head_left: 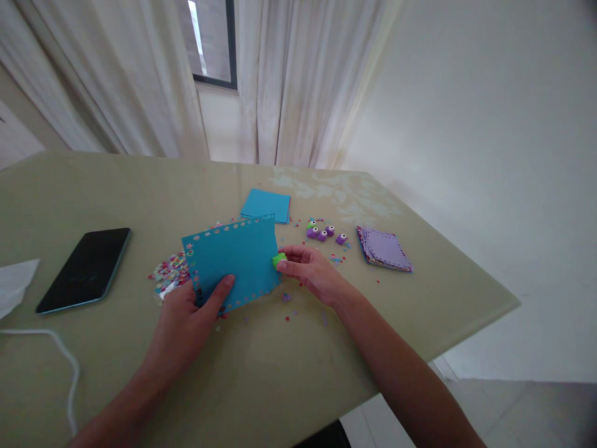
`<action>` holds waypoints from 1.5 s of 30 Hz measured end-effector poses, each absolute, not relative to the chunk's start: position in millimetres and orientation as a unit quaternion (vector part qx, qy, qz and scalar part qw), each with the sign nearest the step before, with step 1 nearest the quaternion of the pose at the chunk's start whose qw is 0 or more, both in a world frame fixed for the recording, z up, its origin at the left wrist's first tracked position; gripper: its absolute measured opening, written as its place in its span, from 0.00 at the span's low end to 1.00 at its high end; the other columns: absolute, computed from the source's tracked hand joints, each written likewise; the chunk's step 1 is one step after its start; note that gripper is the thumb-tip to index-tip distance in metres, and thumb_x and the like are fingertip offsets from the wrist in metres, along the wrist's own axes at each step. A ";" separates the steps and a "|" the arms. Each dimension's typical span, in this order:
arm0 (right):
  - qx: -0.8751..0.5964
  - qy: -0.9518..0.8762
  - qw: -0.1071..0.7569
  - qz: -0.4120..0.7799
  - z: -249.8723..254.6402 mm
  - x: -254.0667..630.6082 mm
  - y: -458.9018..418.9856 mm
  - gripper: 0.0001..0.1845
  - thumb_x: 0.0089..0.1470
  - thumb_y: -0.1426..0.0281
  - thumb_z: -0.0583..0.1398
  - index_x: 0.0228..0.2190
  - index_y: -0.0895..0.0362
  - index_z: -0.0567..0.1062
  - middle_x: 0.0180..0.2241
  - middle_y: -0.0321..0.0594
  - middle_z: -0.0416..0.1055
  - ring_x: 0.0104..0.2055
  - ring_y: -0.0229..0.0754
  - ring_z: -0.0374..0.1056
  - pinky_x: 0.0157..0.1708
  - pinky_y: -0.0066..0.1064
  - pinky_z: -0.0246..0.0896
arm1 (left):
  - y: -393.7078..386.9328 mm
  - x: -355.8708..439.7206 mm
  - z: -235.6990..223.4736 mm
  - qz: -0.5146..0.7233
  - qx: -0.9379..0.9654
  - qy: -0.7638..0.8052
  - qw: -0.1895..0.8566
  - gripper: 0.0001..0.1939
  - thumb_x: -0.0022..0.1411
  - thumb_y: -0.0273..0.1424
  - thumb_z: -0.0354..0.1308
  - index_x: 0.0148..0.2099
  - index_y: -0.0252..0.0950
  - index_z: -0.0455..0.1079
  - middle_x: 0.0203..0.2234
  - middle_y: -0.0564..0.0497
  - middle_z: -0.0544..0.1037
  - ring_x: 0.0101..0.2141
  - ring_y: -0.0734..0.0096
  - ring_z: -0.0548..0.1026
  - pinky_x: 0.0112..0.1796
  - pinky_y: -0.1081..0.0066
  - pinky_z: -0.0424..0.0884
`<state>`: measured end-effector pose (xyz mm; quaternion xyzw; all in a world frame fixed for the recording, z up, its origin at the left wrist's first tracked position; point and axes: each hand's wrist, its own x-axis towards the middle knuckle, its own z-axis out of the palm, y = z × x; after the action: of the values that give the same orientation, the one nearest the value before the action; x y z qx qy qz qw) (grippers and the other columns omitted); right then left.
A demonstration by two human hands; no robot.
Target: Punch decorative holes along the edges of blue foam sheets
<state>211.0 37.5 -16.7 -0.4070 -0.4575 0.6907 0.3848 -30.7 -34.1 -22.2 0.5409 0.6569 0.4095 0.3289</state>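
A blue sheet of paper (237, 261) is gripped near its lower left by my left hand (196, 314), thumb on top. Small punched shapes line its top, left and bottom edges. At the sheet's right edge, my right hand (310, 270) pinches a small green craft punch (280, 260), which sits against the paper. Beyond that hand lie several purple punches (321, 234) with another green one (312, 224) beside them. A heap of colourful paper cutouts (170, 274) is partly hidden behind the sheet and my left hand.
A stack of blue paper (267, 204) lies farther back. To the right is a pile of purple sheets with punched edges (386, 249). A black tablet (86, 269), white paper (16, 283) and white cable (69, 361) occupy the left. Loose paper bits dot the table.
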 end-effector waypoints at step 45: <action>-0.558 -0.784 0.246 0.115 -20.0 247.2 60.5 0.15 0.62 0.64 0.64 0.47 0.55 0.83 0.44 0.46 0.83 0.49 0.53 0.73 0.56 0.46 0.61 | -35.6 -29.9 -7.6 0.422 0.477 0.696 0.331 0.23 0.55 0.57 0.63 0.27 0.41 0.75 0.19 0.53 0.79 0.20 0.63 0.76 0.22 0.68 0.72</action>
<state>247.2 60.5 -20.0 -0.5583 -0.7839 0.1146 0.2462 -29.9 -35.6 -7.6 0.4770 0.6963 0.4217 0.3314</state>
